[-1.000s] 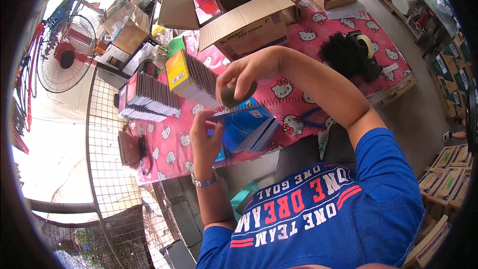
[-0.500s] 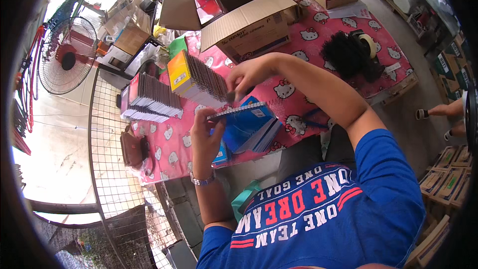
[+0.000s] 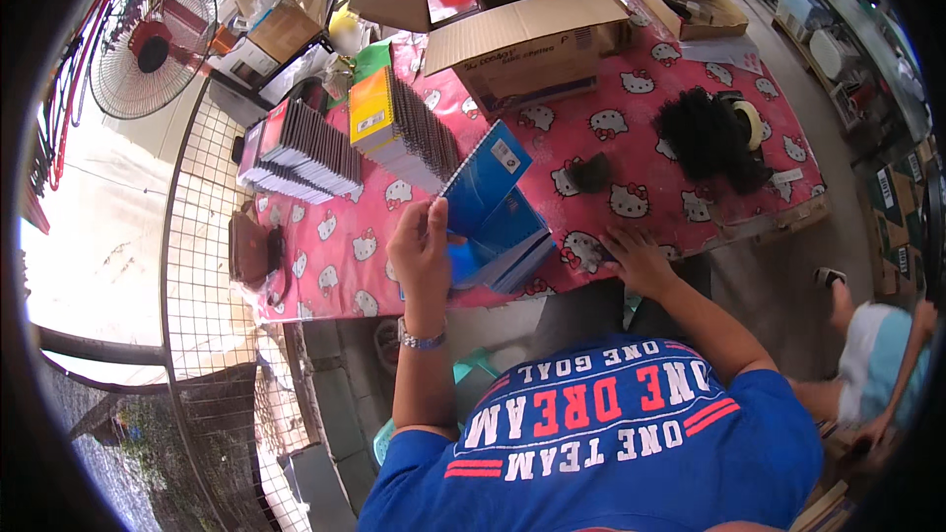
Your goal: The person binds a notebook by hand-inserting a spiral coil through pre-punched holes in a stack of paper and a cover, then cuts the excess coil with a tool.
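My left hand (image 3: 422, 236) grips a blue spiral notebook (image 3: 488, 172) by its wire-bound edge, tilted above the table. Under it, more blue notebooks (image 3: 520, 254) lie in a fanned pile at the table's near edge. My right hand (image 3: 639, 258) rests on the pink tablecloth to the right of the pile, fingers spread; what may lie under them is hidden. Beyond that hand sits a small dark clump (image 3: 591, 173). A yellow-covered stack of spiral notebooks (image 3: 394, 128) stands just past my left hand, and another notebook stack (image 3: 301, 153) is farther left.
An open cardboard box (image 3: 532, 54) with red notebooks stands at the back. A shallow carton (image 3: 685, 5) is at the far right. A heap of black coils (image 3: 695, 133) lies beside a tape roll (image 3: 749, 125). A brown pouch (image 3: 254, 246) is at the left edge. Another person (image 3: 877, 365) is at right.
My right hand has moved from the notebook's binding down to the near right of the table. The dark clump now lies on the cloth. My left hand has raised the notebook's cover into fuller view.
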Demonstrator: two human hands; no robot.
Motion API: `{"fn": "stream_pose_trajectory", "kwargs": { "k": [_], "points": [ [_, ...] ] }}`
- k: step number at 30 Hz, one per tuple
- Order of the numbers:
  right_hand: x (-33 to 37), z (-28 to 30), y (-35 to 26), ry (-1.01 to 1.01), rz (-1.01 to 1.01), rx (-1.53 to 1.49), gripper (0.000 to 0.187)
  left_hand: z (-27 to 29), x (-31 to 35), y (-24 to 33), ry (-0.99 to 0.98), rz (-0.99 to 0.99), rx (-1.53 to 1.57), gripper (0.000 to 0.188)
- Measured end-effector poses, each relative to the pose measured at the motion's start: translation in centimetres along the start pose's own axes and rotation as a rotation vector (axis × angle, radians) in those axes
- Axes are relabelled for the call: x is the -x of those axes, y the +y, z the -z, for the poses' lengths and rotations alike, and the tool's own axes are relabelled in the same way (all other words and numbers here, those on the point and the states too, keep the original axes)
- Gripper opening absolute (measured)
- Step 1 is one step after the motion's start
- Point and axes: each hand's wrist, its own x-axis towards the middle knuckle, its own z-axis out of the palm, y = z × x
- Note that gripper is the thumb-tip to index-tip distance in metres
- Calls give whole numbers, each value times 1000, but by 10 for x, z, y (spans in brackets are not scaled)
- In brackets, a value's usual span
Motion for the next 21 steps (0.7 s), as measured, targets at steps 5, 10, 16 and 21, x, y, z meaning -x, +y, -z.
{"fn": "stream_pose_trajectory", "kwargs": {
  "k": [5,10,16,21],
  "points": [
    [-24,28,-5,343,-87,-330,54,-19,7,16,137,-193,-17,23],
    [-77,153,-103,572,200,-609,44,-11,7,-5,127,-106,48,24],
    [-115,181,-157,616,372,-490,41,-17,7,-1,139,-226,40,18],
    [-121,180,-168,593,386,-400,42,-16,11,-7,103,-193,126,15]
  ]
}}
